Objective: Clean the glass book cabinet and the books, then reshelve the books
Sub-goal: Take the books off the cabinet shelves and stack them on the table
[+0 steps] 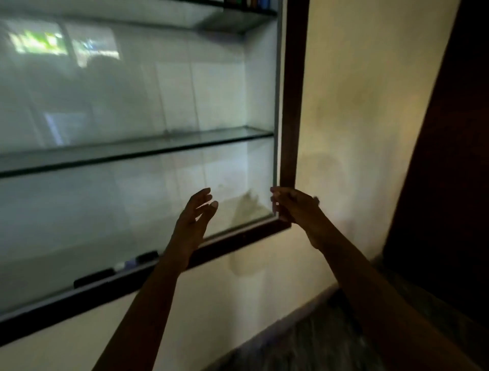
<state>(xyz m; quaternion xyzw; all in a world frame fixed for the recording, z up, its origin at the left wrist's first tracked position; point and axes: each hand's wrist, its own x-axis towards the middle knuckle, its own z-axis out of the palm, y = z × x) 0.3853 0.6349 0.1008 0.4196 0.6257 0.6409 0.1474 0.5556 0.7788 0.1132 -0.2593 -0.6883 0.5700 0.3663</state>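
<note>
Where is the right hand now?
In the head view the right hand is at the lower right corner of the cabinet, by its dark wooden frame; the left hand is just left of it.

Glass shelf (158, 148) inside cabinet (292, 106); books (254, 3) on upper shelf (232, 18).

Two bare arms show, the left arm (148, 304) and the right arm (370, 286). Both are long and thin. Each ends in a bare hand, the left hand (194, 219) and the right hand (293, 205). The fingers (203, 196) are slim. One left fingertip has a pale nail (213, 204). Everything looks dark and a bit blurry.
</note>
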